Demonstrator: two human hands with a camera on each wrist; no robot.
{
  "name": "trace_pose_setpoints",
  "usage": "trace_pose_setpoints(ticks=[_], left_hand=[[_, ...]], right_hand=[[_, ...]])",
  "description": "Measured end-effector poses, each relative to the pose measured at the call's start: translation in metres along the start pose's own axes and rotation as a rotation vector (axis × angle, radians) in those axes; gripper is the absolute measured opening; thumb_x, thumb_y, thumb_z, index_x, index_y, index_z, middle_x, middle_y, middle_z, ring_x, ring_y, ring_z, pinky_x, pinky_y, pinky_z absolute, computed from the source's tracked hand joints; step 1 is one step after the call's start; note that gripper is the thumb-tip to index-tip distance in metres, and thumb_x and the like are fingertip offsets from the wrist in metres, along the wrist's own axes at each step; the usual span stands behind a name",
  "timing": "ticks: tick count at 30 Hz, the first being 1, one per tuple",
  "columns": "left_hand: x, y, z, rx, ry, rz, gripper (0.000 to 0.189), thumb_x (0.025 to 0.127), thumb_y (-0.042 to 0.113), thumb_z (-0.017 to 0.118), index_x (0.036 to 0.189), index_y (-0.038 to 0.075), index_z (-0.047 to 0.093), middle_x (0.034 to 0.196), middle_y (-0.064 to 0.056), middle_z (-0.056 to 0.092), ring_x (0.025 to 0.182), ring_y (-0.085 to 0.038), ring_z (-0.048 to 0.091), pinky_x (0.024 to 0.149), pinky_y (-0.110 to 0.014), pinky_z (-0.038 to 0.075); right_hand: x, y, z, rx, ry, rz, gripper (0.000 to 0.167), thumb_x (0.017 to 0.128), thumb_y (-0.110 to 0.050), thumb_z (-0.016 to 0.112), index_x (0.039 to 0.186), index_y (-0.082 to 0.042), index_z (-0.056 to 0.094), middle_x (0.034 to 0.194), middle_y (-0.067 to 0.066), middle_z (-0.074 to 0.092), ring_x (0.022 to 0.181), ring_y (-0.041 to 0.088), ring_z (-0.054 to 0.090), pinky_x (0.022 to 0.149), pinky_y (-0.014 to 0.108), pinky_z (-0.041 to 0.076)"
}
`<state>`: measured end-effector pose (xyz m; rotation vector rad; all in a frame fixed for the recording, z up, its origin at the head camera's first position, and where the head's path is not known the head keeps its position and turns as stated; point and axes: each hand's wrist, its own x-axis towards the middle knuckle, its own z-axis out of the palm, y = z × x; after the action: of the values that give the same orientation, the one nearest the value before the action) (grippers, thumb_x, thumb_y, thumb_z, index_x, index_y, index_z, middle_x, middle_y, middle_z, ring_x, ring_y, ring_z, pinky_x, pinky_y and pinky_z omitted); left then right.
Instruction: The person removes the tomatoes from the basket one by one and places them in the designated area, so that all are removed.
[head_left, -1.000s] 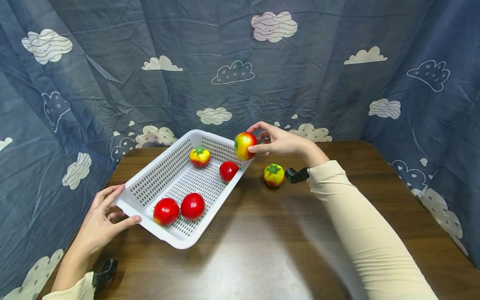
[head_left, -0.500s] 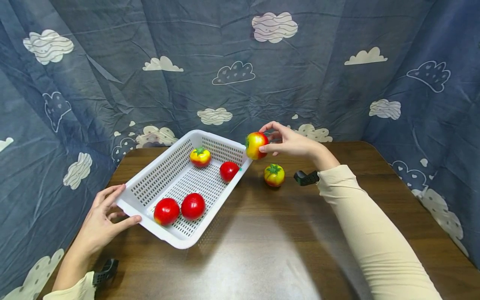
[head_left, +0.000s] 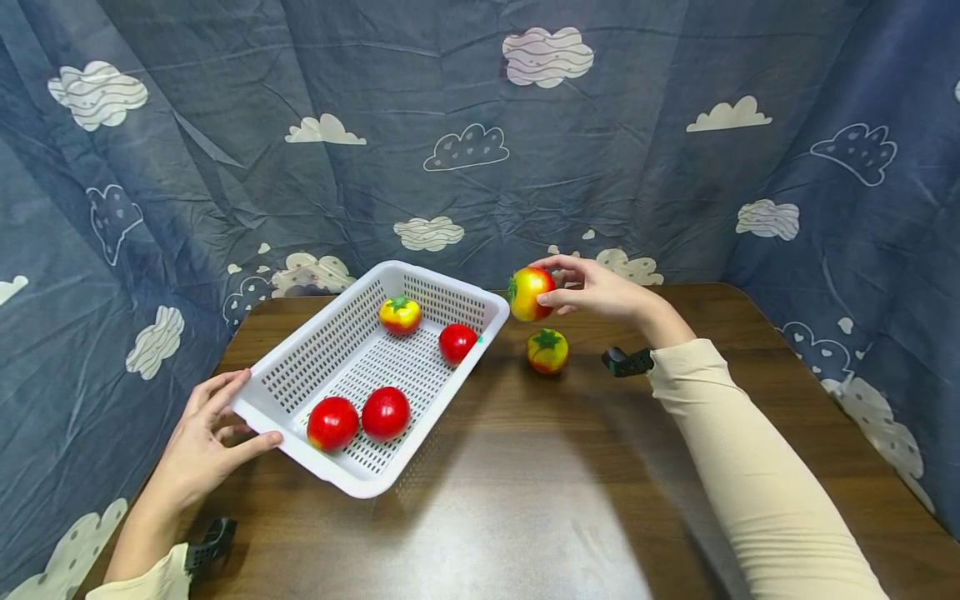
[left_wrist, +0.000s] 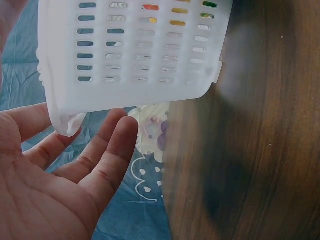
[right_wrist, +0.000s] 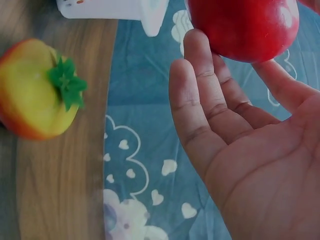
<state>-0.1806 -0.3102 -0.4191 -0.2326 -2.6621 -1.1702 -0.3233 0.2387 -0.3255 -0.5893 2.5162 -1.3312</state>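
My left hand (head_left: 198, 446) grips the rim of a white slotted plastic basket (head_left: 300, 329) at its left end, thumb on top and fingers beneath. Several toy tomatoes lie in the basket: a yellow-red tomato (head_left: 400, 317) at the back, one red tomato (head_left: 457, 343) by the right wall, and a red pair toward the front. Just beyond the basket's far right corner, my right hand (head_left: 600, 290) holds a yellow-red tomato (head_left: 530, 294) between thumb and fingertips, its green leaves facing left. Below it, another yellow tomato (head_left: 547, 351) with green leaves sits on the table.
A brown wood-grain table (head_left: 525, 483) spreads under everything. Behind and at both sides hangs a blue curtain (head_left: 630, 167) with cloud prints. Black wrist mounts sit on both wrists, the right mount (head_left: 627, 362) near the loose tomato.
My right hand, still holding the tomato, has moved right, from over the basket's far right corner to just outside it. The left hand and basket stay as they were.
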Motion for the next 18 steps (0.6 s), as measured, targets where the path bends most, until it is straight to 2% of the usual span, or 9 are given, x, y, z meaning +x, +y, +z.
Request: trace_pose_setpoints(ticks=[5, 13, 18], left_hand=[[0.000, 0.000, 0.000, -0.001, 0.001, -0.002, 0.101, 0.079, 0.011, 0.097, 0.162, -0.002, 0.041, 0.159, -0.023, 0.033, 0.091, 0.013, 0.055, 0.080, 0.000, 0.046], [0.000, 0.000, 0.000, -0.016, 0.005, 0.004, 0.101, 0.078, 0.009, 0.097, 0.162, -0.002, 0.042, 0.159, -0.022, 0.033, 0.093, 0.014, 0.054, 0.080, 0.000, 0.047], [0.000, 0.000, 0.001, -0.028, 0.010, 0.014, 0.101, 0.078, 0.008, 0.096, 0.162, -0.003, 0.042, 0.158, -0.021, 0.033, 0.091, 0.014, 0.056, 0.080, -0.001, 0.048]], right_hand=[[-0.007, 0.010, -0.004, 0.058, 0.011, 0.000, 0.057, 0.103, -0.020, 0.071, 0.154, -0.010, 0.050, 0.134, 0.021, 0.064, 0.114, 0.025, 0.067, 0.096, 0.034, 0.063], [-0.017, 0.027, -0.010, 0.125, 0.056, 0.009, 0.057, 0.104, -0.017, 0.070, 0.154, -0.006, 0.046, 0.146, 0.022, 0.057, 0.113, 0.018, 0.068, 0.095, 0.031, 0.063], [-0.024, 0.034, -0.012, 0.131, 0.099, 0.027, 0.056, 0.103, -0.016, 0.071, 0.151, -0.004, 0.045, 0.143, 0.019, 0.058, 0.113, 0.011, 0.066, 0.091, 0.028, 0.062]])
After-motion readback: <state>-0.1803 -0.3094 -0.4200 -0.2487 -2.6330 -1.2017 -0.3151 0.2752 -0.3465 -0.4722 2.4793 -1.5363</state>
